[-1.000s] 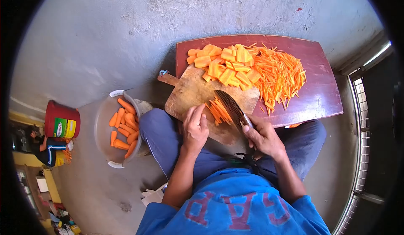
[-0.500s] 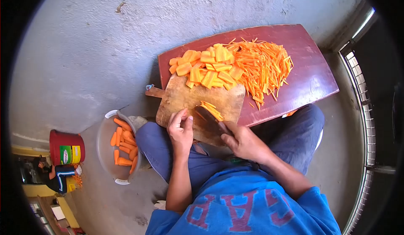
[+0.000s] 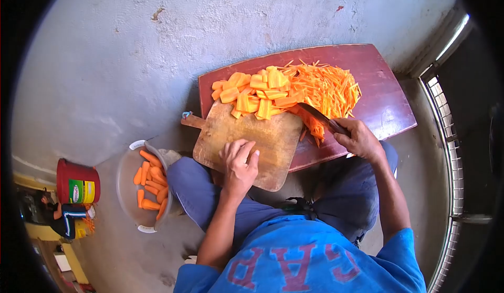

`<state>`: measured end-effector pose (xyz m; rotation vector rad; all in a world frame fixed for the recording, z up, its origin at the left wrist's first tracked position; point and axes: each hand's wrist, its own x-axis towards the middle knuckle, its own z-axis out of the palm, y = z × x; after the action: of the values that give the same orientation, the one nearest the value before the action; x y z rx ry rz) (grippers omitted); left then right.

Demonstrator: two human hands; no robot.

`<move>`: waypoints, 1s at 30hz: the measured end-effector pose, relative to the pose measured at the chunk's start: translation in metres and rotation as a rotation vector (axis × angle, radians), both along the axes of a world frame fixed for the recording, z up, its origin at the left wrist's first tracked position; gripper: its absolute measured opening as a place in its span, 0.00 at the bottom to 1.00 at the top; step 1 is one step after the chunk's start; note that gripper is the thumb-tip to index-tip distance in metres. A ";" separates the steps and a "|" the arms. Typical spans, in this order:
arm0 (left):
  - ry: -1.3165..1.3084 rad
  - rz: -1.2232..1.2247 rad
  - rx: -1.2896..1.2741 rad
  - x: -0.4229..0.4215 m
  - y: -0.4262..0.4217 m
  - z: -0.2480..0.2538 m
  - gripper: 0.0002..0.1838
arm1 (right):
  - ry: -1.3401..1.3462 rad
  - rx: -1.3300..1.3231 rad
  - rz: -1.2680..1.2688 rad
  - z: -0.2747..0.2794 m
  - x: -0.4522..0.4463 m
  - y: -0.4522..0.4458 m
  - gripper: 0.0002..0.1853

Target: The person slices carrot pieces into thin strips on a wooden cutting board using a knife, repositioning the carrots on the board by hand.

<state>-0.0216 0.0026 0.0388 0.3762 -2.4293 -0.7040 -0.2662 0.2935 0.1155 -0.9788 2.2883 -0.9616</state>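
My right hand [image 3: 360, 140] grips the handle of a dark-bladed knife [image 3: 321, 116], whose blade lies at the lower left edge of a heap of thin carrot strips [image 3: 331, 86]. Over the near part of the wooden cutting board [image 3: 252, 135] is my left hand [image 3: 239, 166], its fingers bent and somewhat apart, holding nothing. Flat carrot slices [image 3: 257, 89] are piled along the board's far edge, beside the strips. Board and carrots rest on a dark red table [image 3: 386, 99].
A grey tub [image 3: 126, 188] of whole peeled carrots [image 3: 152, 175] stands on the floor at the left. Beyond it are a red bucket [image 3: 65, 180] and another person [image 3: 67, 220]. A wall [image 3: 210, 20] rises behind the table; a barred door [image 3: 454, 172] is at the right.
My right hand and the knife have moved right from the board to the strip heap. The cut strips that lay on the board are off it. My left hand has shifted slightly right.
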 end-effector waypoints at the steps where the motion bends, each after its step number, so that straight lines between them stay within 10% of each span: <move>1: 0.007 -0.048 0.005 -0.010 -0.001 0.002 0.15 | 0.006 -0.011 0.001 0.000 -0.002 0.002 0.15; 22: -0.193 -0.369 -0.517 -0.206 -0.009 -0.003 0.32 | -0.526 -0.546 -0.285 -0.058 0.000 0.035 0.21; 30: 0.004 -0.270 -0.166 -0.206 -0.046 0.003 0.25 | -0.500 -0.499 -0.221 -0.059 -0.005 0.034 0.20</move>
<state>-0.2278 -0.0437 0.0416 -0.0210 -2.5390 -0.6064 -0.2715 0.3272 0.0568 -0.5688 1.7892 -1.7071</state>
